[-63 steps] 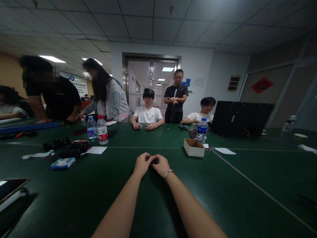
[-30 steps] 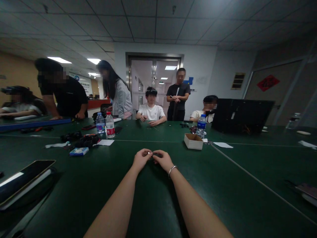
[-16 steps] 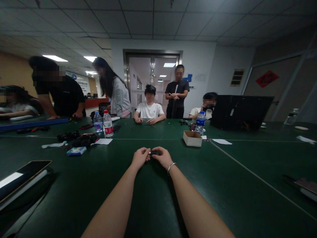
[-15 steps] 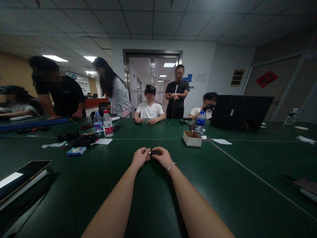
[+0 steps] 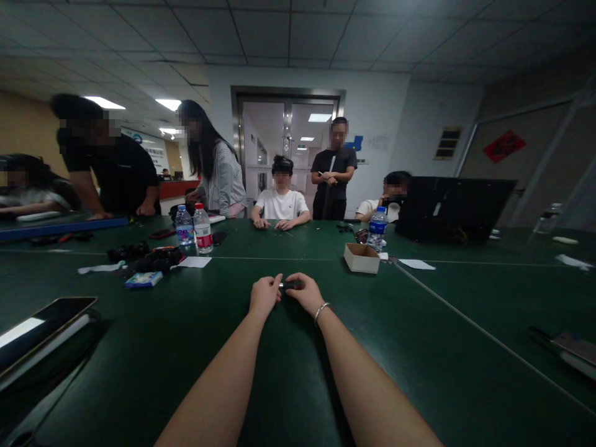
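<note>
Both my arms stretch forward over the dark green table (image 5: 419,347). My left hand (image 5: 264,294) and my right hand (image 5: 305,292) meet fingertip to fingertip, both curled shut round a small dark object (image 5: 288,285) held between them, just above the tabletop. Too little of the object shows to name it. A thin bracelet (image 5: 321,310) circles my right wrist.
An open cardboard box (image 5: 362,257) and a water bottle (image 5: 377,229) stand ahead to the right, before a black laptop (image 5: 451,208). Two bottles (image 5: 198,228), dark gear (image 5: 149,259) and a blue packet (image 5: 143,279) lie left. A tablet (image 5: 37,323) rests near left. Several people sit and stand opposite.
My hands have stayed pinched together on the small object; they appear slightly further out on the table. The view has shifted a little as my head moved.
</note>
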